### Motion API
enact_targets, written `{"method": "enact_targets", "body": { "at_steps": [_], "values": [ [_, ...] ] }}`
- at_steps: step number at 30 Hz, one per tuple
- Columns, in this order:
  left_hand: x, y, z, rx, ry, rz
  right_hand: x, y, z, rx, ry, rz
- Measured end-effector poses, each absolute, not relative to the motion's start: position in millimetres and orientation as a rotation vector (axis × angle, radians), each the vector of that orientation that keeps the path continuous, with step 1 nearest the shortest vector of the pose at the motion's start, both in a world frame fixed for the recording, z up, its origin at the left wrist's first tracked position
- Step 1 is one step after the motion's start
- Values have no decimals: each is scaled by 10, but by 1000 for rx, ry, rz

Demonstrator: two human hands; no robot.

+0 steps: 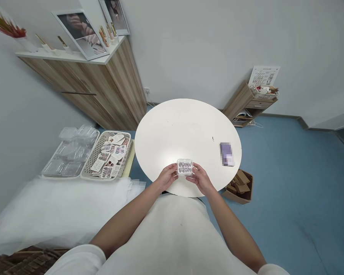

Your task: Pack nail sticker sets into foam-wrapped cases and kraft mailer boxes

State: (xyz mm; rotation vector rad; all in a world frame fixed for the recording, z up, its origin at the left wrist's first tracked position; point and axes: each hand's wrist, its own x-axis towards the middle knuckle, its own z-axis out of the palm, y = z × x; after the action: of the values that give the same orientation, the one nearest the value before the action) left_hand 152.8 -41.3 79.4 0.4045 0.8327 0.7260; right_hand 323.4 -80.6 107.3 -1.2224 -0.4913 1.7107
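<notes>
A small clear plastic box [185,167] holds what look like press-on nails in two rows. I hold it between both hands, over the near part of the round white table [186,126]. My left hand [168,176] grips its left edge, fingers curled at the side. On the opposite edge, my right hand [200,178] has its fingers closed on the box. The underside of the box is hidden from me.
A purple item [226,154], blurred, lies at the table's right. To the left are a basket of nail cards [109,156] and a tray with clear plastic boxes [74,149]. A cardboard box [241,187] stands on the floor at right; a wooden cabinet [103,88] is behind left.
</notes>
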Motion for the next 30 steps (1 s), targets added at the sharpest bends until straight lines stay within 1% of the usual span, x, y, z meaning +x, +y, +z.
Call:
{"method": "enact_targets", "body": {
  "at_steps": [4,15,22,30],
  "values": [
    [1657,-445,831,466,866,723,3361,-842,1028,-1335,-511,1675],
    [1961,-606,958,931,1084,614,3645,-884,914,-1349,-556,1604],
    [2008,-649,846,949,1192,693,3632,-837,799,-1366,-604,1598],
    [1856,-625,708,830,1234,845,3351,-682,731,-1413,-670,1534]
  ]
}}
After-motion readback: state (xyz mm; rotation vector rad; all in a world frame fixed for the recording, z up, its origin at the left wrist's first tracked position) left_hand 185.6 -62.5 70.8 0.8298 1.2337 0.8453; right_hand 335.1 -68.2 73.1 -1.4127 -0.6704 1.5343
